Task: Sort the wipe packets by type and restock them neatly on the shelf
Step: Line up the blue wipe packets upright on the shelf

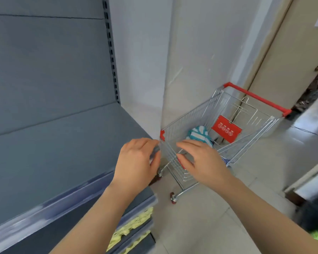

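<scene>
Head view. A grey metal shelf (53, 143) is recorded at the left, with yellow goods (136, 222) stacked on the tiers below it. A small wire shopping cart (189, 114) with a red handle (255, 98) is stationed just beside the shelf end, against a white wall (145, 61). A teal-and-white striped packet (198, 133) is located inside the cart basket, near a red placard (227, 132) on the rear flap.

The left hand (136, 162) is held at the cart's near corner, fingers curled; a blurred grey shape is noted at the fingertips, and whether anything is grasped cannot be told. The right hand (204, 160) is extended over the cart's front rim, fingers lightly bent above a red-edged item (181, 161); a grip cannot be confirmed.
</scene>
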{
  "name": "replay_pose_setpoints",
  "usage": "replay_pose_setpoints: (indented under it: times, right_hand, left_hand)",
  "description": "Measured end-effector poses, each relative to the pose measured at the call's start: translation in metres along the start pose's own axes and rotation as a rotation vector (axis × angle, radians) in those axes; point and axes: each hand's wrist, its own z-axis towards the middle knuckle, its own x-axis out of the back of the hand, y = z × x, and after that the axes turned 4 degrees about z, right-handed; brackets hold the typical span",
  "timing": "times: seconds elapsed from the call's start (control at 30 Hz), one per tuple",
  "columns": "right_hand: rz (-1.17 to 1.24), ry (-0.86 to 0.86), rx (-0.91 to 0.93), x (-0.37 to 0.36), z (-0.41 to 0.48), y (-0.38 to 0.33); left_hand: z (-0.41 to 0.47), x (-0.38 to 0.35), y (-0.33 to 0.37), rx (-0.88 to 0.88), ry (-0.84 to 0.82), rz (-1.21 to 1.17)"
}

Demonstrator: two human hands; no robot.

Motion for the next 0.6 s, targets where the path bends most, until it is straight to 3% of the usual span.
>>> replay_pose_setpoints:
  times: [0.27,0.6]
  right_hand:
    - [-0.015,-0.060,-0.260,0.029,0.010,0.192]
    - [-0.081,-0.172,-0.477,0.027,0.103,0.390]
  left_hand:
    - [0.101,-0.144,0.087,-0.043,-0.108,-0.039]
    - [0.249,-0.326,0.119,-0.039,-0.307,-0.031]
